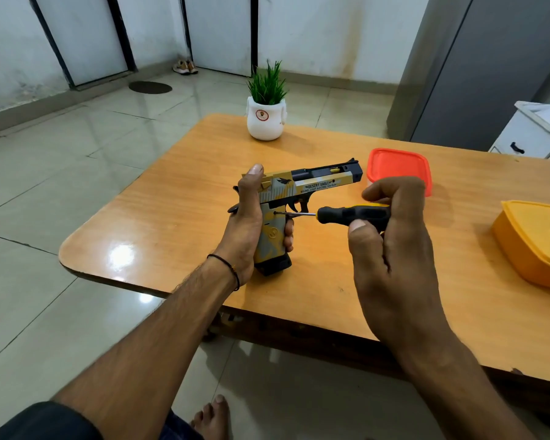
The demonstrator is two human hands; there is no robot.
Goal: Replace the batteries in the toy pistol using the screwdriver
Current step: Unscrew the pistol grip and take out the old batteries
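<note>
The toy pistol (311, 183), yellow, grey and black, stands upright over the wooden table (178, 223), its barrel pointing right. My left hand (246, 223) grips its handle from the left, thumb up along the rear of the slide and fingertips curled round the front of the grip. My right hand (391, 236) holds a screwdriver (346, 215) with a black and yellow handle, lying level. Its thin metal tip touches a spot high on the pistol's grip, just under the trigger guard. No batteries are in sight.
An orange-red lidded box (400, 165) sits behind my right hand. A yellow container (537, 242) lies at the table's right edge. A white pot with a green plant (266, 119) stands at the far edge. A grey cabinet (489, 68) rises at the back right.
</note>
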